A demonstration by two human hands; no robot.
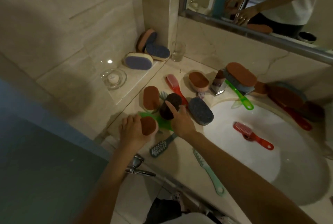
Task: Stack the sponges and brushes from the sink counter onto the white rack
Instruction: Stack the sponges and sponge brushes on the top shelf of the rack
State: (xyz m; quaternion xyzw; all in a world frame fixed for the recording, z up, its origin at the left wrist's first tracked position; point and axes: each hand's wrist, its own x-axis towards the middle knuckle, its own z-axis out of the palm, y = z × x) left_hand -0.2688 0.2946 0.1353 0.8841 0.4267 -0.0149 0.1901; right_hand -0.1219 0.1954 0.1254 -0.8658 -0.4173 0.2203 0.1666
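A person's left hand (132,132) grips a brown sponge (148,126) over the counter (182,153) while the right hand (181,120) touches a dark sponge (169,105) with its forefinger, beside a green brush (163,122). A red brush (252,135) lies in the white sink (288,133); 3 sponges (157,51) sit on the ledge (81,76).

just one head-worn wide-angle cam, looking forward and down, up close over the counter (182,162) and sink (281,153)
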